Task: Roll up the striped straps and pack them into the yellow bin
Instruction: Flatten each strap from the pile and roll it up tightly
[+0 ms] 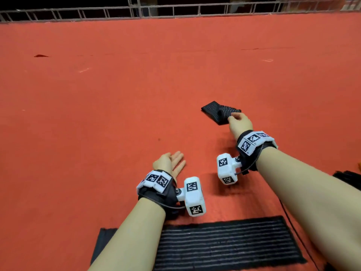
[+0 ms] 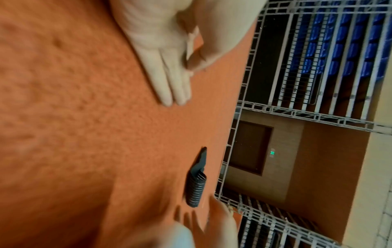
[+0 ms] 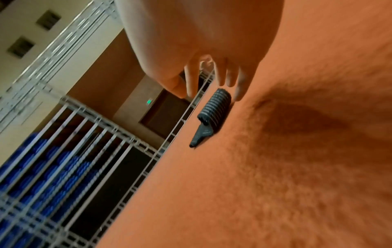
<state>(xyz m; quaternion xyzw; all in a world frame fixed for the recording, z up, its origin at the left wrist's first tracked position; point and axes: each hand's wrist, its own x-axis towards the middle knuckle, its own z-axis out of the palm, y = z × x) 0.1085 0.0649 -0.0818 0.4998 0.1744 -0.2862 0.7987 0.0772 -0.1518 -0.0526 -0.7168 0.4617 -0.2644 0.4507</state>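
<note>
A person's left hand (image 1: 169, 161) lies flat on the red carpet (image 1: 117, 94), fingers straight and side by side, thumb apart, holding nothing. Ahead of it and to its right, the right hand (image 1: 239, 122) reaches down with loosely spread, slightly bent fingers to the near end of a partly rolled striped strap (image 1: 221, 112); the right-wrist view shows the fingertips (image 3: 230, 80) at the top of the roll without closing round it, and whether they touch it cannot be told. That strap rests on the carpet just beyond the right hand's fingers, its rolled part black with thin pale stripes, a flat dark tail running out to the left of the roll. A second striped strap (image 1: 224, 243) lies unrolled and flat behind both wrists, nearest the camera, its left end plain black. Two straps show in full; a dark edge at the far right of the head view is too cut off to identify. Each wrist carries one black band with a white marker-covered camera block. A grey metal railing (image 1: 175, 10) borders the carpet well beyond both hands.
</note>
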